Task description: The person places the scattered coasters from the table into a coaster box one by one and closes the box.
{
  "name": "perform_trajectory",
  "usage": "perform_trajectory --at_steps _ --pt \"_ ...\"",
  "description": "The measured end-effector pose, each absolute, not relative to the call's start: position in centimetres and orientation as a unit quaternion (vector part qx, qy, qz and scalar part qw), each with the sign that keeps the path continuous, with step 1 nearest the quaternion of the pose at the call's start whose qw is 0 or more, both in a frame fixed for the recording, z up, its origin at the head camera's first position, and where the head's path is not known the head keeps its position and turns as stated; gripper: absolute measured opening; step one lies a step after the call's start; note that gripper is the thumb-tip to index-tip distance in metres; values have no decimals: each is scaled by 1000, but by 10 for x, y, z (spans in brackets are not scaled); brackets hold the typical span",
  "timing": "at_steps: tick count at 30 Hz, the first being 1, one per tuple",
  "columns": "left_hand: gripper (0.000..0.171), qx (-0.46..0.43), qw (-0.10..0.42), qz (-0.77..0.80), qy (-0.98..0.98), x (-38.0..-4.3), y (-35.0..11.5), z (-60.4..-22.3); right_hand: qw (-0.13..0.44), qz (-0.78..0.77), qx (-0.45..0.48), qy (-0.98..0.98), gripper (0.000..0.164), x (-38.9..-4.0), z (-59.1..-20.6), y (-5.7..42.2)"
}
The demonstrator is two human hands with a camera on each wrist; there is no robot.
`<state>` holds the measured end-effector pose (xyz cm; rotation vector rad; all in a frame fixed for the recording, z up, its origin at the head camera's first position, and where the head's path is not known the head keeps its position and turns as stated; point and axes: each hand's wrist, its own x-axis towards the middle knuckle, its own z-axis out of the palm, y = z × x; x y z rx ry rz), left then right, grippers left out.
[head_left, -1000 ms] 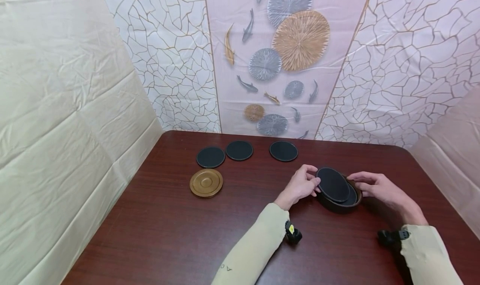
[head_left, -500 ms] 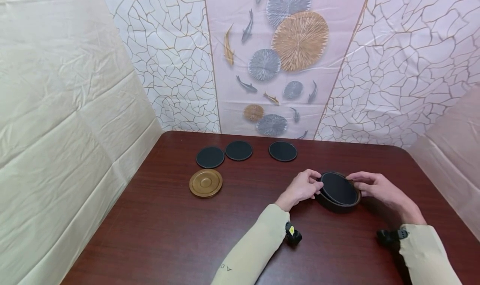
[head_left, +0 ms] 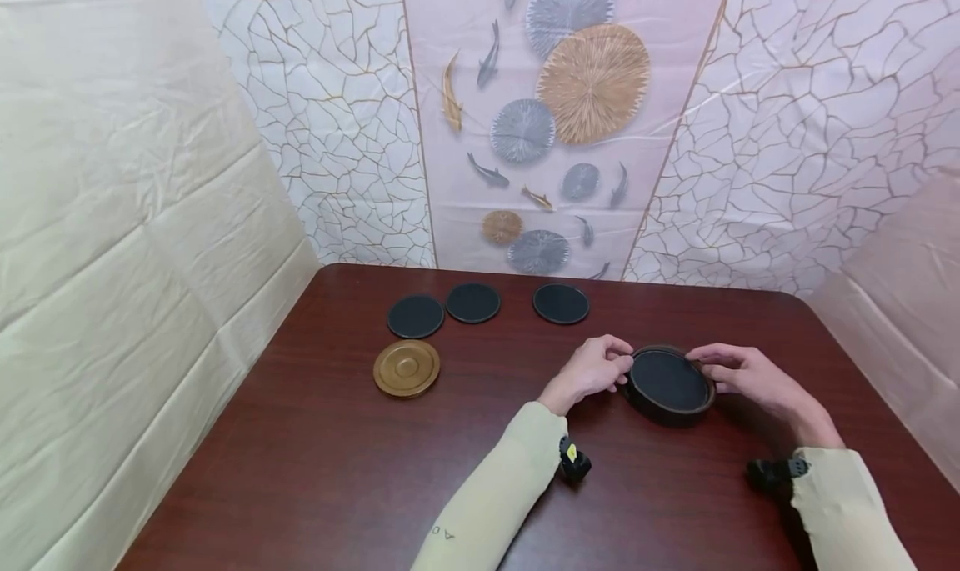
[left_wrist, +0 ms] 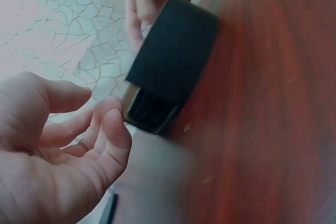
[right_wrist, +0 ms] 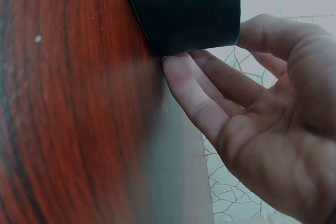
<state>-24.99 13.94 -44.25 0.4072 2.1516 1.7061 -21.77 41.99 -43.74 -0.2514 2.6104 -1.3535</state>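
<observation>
A round black coaster holder [head_left: 670,417] stands on the right side of the table, a black coaster [head_left: 671,379] lying level inside its rim. In the left wrist view, dark coaster edges show through a cut-out [left_wrist: 152,107] in its wall. My left hand [head_left: 591,368] is at the holder's left rim; its fingertips [left_wrist: 113,114] are beside the cut-out and pinch nothing. From the other side, my right hand [head_left: 753,381] holds the holder, with one finger over the rim and others against the outer wall [right_wrist: 184,9].
Three black coasters [head_left: 416,316] [head_left: 473,303] [head_left: 561,303] lie flat along the back of the dark red table [head_left: 315,471]. A gold-brown round lid [head_left: 407,368] with ringed grooves lies in front of the leftmost one. Patterned cloth hangs behind the table.
The coaster in my left hand has gone from tilted over the holder to lying flat inside it. The left fingers have let it go. My right hand has stayed on the rim.
</observation>
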Motion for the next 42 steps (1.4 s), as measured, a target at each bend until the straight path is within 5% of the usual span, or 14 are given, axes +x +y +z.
perform_trajectory --at_steps 22,29,42 --pt "20 258 107 412 867 -303 101 -389 100 -460 -86 878 39 -218 -436 420" --pt "22 234 78 362 899 -323 90 -387 104 -468 -84 874 39 -219 -437 418" --pt "21 124 108 437 884 -346 72 -399 110 -464 -82 875 40 -217 -436 418"
